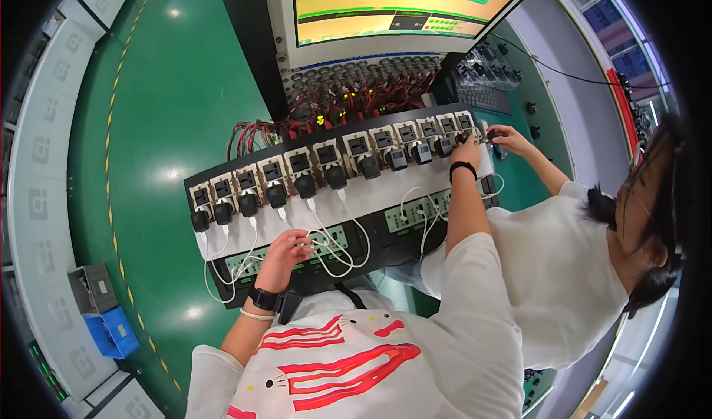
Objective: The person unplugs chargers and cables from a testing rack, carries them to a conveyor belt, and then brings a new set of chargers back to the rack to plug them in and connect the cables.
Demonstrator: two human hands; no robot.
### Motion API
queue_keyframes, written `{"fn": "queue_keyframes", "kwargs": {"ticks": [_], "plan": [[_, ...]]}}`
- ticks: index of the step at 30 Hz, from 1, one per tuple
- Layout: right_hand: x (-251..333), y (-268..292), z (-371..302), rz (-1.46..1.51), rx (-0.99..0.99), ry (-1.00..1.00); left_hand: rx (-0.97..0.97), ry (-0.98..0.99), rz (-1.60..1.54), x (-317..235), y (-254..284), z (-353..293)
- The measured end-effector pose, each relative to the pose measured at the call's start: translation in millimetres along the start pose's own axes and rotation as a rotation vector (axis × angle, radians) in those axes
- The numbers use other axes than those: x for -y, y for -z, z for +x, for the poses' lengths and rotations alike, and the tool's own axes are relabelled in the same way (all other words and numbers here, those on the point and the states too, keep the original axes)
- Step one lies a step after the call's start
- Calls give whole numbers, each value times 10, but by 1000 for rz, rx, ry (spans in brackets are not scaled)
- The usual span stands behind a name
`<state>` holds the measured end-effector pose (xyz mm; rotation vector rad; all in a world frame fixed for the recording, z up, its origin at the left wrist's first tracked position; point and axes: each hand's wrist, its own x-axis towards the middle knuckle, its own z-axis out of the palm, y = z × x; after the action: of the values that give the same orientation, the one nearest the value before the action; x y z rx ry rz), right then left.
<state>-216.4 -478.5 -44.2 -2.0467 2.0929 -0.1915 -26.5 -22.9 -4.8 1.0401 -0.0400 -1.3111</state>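
Observation:
At the right end of a long test bench (356,202), my right hand (466,154) is closed on a black charger (463,138) at one of the last sockets; its fingers partly hide it. My left hand (285,254) hovers over the bench's front edge, fingers apart and slightly curled, beside the white cables (326,259). A row of sockets (299,161) runs along the bench, with black chargers (305,187) plugged in. White cables hang from the chargers on the left to a green port panel (245,265). Chargers (397,159) right of the middle show no cables.
A co-worker's hand (510,140) holds a small black item (492,134) just right of my right hand. Beyond the sockets are red wires (356,111) under a large screen (400,11). Grey and blue bins (111,334) stand on the green floor at left.

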Motion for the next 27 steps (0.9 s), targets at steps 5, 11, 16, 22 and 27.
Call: {"fn": "queue_keyframes", "kwargs": {"ticks": [5,11,16,22,27], "plan": [[170,223,-118,324,-437,-234,26,32,2,50,-1,-8],[851,530,-2424,1155,8,679,124,74,22,81,16,129],[237,-102,-3441,886,198,570,166,57,61,20,-101,319],[-386,-445,-2750,915,-260,50,200,71,89,20,-120,371],[-62,-188,-2331,996,312,236,179,152,114,133,-124,352]]}}
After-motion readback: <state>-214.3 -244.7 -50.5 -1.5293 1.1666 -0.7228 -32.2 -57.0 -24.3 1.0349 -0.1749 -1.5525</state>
